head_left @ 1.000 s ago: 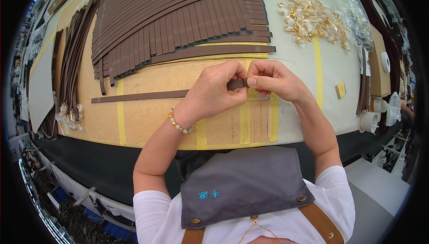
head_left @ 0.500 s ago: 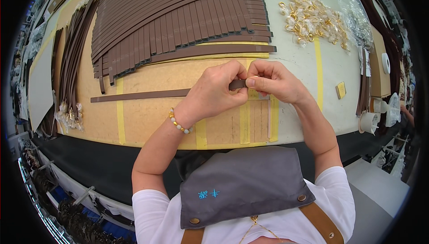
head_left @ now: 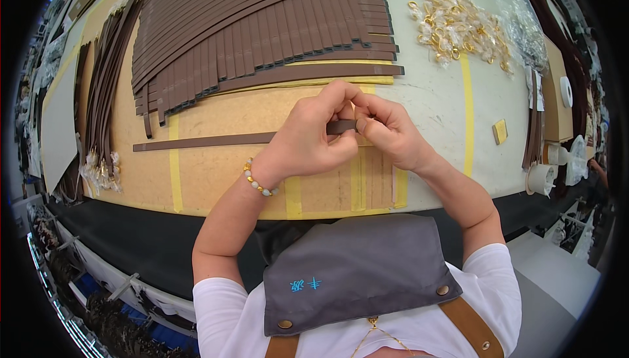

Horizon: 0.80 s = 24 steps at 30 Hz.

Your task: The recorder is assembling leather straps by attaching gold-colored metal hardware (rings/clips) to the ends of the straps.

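No real bins on this desk (head_left: 432,106), closest thing is a clear plastic bag (head_left: 522,25) at the far right edge, and I can't make out what's in it. Just left of the bag there's a loose heap of gold metal clasps (head_left: 458,27) sitting right on the surface.

Taking the brown board (head_left: 216,174) taped down with yellow tape as the landmark: a big fanned stack of brown leather straps (head_left: 262,17) covers its far side, another bundle of straps (head_left: 105,89) runs along its left edge, and a small yellow block (head_left: 500,131) lies off to its right. Nothing's blocking the hands.

One single brown strap (head_left: 203,140) lies flat across the middle of the board, running left to right. Its right end is pinched between both hands. Left hand (head_left: 308,138) has a closed grip on the strap end, thumb and fingers curled over it, and the right hand (head_left: 393,135) is closed on the same tip, fingertips meeting the left hand's.
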Tool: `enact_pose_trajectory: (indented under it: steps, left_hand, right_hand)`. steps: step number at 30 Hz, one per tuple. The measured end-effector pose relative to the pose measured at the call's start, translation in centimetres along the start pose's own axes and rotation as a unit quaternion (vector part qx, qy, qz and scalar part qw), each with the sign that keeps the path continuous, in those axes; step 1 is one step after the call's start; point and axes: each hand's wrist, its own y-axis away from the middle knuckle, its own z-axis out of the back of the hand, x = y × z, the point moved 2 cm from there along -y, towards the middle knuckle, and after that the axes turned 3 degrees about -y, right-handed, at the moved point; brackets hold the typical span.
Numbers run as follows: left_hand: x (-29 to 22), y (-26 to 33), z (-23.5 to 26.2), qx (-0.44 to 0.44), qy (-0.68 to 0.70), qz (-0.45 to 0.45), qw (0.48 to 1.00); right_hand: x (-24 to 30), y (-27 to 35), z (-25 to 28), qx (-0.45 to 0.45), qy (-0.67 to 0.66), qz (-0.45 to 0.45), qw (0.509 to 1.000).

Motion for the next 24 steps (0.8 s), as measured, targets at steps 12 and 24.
enact_pose_trajectory:
  steps: [12, 24]
  left_hand:
    - [-1.0, 0.1, 1.4, -0.001, 0.085, 0.02, 0.996]
    - [-1.6, 0.2, 1.6, -0.071, -0.019, -0.023, 0.997]
  right_hand:
    - [3.5, -0.3, 2.8, 0.132, -0.064, -0.059, 0.988]
    - [1.8, -1.2, 2.8, 0.168, -0.24, -0.082, 0.953]
